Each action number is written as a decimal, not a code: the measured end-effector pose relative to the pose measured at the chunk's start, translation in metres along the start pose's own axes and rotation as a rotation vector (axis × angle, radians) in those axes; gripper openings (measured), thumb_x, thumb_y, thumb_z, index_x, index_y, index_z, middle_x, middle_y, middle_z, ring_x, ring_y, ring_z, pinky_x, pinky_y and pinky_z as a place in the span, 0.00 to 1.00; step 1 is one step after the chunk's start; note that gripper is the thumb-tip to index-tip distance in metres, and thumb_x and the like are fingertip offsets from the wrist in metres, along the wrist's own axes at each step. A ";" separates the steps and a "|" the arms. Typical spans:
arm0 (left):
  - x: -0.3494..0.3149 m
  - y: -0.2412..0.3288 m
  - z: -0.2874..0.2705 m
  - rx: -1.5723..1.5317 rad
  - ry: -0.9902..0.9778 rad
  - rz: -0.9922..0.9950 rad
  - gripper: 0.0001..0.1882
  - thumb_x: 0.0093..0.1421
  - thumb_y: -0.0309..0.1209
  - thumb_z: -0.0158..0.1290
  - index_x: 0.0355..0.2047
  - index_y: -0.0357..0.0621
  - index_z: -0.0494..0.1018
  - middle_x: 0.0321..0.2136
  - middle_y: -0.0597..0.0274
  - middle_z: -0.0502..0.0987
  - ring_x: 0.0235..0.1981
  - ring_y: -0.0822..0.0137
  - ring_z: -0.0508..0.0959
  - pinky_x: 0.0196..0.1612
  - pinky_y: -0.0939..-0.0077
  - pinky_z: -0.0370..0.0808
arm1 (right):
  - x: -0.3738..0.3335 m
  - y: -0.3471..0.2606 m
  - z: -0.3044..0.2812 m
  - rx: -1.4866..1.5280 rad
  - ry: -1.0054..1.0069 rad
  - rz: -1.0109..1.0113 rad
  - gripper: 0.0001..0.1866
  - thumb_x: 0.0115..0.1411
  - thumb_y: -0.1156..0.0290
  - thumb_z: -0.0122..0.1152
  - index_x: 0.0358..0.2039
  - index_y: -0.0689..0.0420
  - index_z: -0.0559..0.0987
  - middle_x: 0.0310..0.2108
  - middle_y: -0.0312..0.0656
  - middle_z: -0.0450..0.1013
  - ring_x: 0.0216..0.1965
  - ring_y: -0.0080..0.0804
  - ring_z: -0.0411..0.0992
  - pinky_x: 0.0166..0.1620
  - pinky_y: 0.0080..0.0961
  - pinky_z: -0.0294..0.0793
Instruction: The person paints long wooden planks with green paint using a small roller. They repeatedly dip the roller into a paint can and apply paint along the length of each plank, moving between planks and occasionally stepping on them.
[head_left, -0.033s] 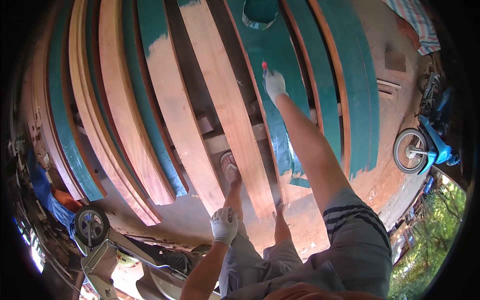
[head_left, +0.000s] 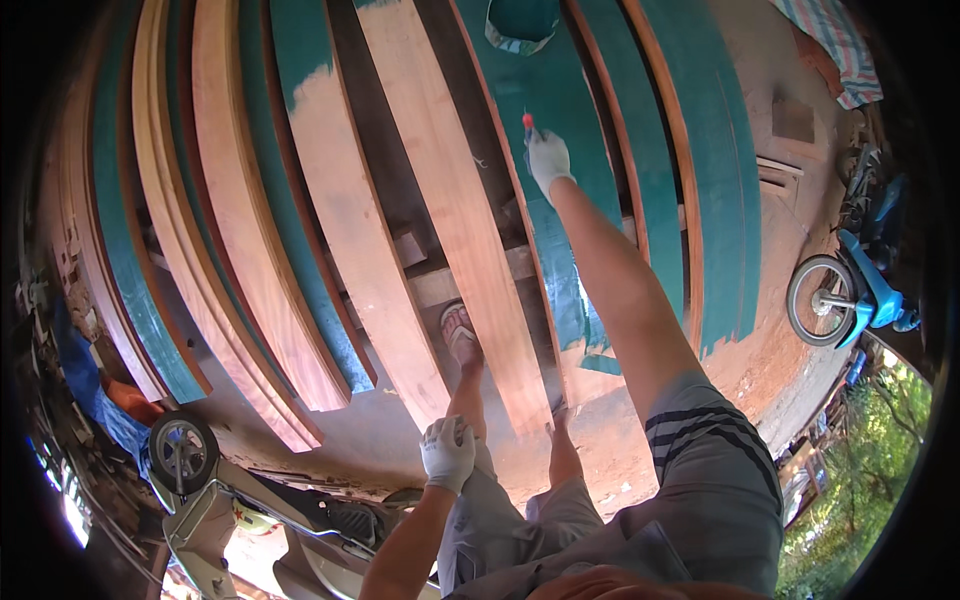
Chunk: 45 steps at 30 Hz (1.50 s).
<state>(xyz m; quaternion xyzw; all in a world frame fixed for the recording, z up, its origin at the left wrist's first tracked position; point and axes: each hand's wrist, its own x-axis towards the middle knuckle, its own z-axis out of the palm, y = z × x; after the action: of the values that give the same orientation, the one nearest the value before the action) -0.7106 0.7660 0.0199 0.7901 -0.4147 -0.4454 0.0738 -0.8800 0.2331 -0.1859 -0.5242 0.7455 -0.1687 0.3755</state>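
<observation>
In a white glove, my right hand (head_left: pixel 549 160) is closed around a slim tool with a red end (head_left: pixel 527 121). Its working end is hidden, so I cannot tell its kind. Beneath that hand lies a wide board (head_left: pixel 530 90) coated in green paint, wet and shiny toward its near end, where some bare wood shows. A paint container (head_left: pixel 521 40) with green inside stands farther up the same board. My left hand (head_left: pixel 447 455), also gloved, rests with curled fingers on my left knee.
Bare wooden planks (head_left: pixel 450 200) and a partly painted plank (head_left: pixel 350 200) lie left of the wide board. More green boards (head_left: pixel 710 200) are to the right. Crosswise supports (head_left: pixel 440 287) run underneath. A blue motorbike (head_left: pixel 868 285) stands at right, a scooter (head_left: pixel 215 510) at lower left.
My right hand and the red-ended tool have shifted slightly away from me along the green board. My left hand stays on my knee.
</observation>
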 end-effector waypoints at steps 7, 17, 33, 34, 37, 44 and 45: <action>0.004 0.002 -0.011 0.015 -0.061 -0.111 0.13 0.63 0.38 0.60 0.45 0.47 0.82 0.44 0.56 0.83 0.52 0.48 0.80 0.57 0.48 0.73 | -0.066 0.014 0.013 -0.288 -0.103 -0.021 0.26 0.75 0.49 0.48 0.45 0.59 0.84 0.44 0.63 0.82 0.49 0.68 0.79 0.54 0.60 0.77; 0.019 0.009 -0.008 0.017 -0.060 -0.001 0.10 0.63 0.36 0.60 0.43 0.49 0.81 0.43 0.58 0.83 0.49 0.50 0.79 0.56 0.49 0.73 | -0.102 0.047 -0.027 -0.204 -0.127 -0.140 0.22 0.75 0.52 0.49 0.43 0.58 0.83 0.40 0.61 0.82 0.44 0.69 0.79 0.49 0.60 0.76; 0.016 0.009 -0.006 0.021 -0.040 -0.024 0.10 0.62 0.35 0.60 0.42 0.50 0.81 0.42 0.60 0.82 0.49 0.51 0.79 0.58 0.50 0.72 | -0.218 0.093 -0.052 -0.405 -0.161 0.194 0.23 0.76 0.51 0.51 0.43 0.57 0.84 0.36 0.58 0.82 0.39 0.62 0.81 0.44 0.55 0.76; 0.016 0.009 -0.006 0.012 -0.045 -0.024 0.09 0.62 0.35 0.60 0.42 0.50 0.81 0.42 0.60 0.82 0.49 0.51 0.79 0.58 0.50 0.72 | -0.231 0.106 -0.061 -0.391 -0.173 0.211 0.22 0.76 0.52 0.51 0.43 0.58 0.84 0.35 0.58 0.82 0.38 0.60 0.81 0.43 0.53 0.76; 0.015 0.005 -0.003 0.012 -0.036 0.004 0.09 0.61 0.34 0.61 0.41 0.50 0.80 0.41 0.60 0.82 0.48 0.51 0.79 0.57 0.49 0.72 | -0.247 0.128 -0.075 -0.353 -0.173 0.217 0.21 0.76 0.54 0.52 0.42 0.58 0.84 0.31 0.55 0.80 0.34 0.55 0.80 0.40 0.49 0.76; 0.016 0.000 -0.007 0.025 -0.027 0.026 0.10 0.61 0.34 0.61 0.42 0.50 0.81 0.41 0.61 0.82 0.48 0.51 0.79 0.57 0.49 0.72 | -0.174 0.085 -0.033 -0.307 -0.040 0.032 0.21 0.77 0.54 0.51 0.40 0.59 0.82 0.34 0.59 0.80 0.38 0.65 0.79 0.41 0.55 0.75; 0.015 0.000 -0.006 0.029 -0.035 0.023 0.10 0.61 0.34 0.61 0.43 0.49 0.81 0.41 0.61 0.81 0.49 0.51 0.79 0.57 0.49 0.72 | -0.186 0.090 -0.033 -0.336 -0.060 0.077 0.21 0.77 0.54 0.51 0.40 0.59 0.82 0.35 0.60 0.80 0.39 0.67 0.79 0.42 0.56 0.75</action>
<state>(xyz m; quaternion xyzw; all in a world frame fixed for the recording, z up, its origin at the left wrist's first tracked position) -0.7018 0.7540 0.0141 0.7783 -0.4315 -0.4522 0.0602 -0.9315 0.4328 -0.1509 -0.5555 0.7710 -0.0116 0.3111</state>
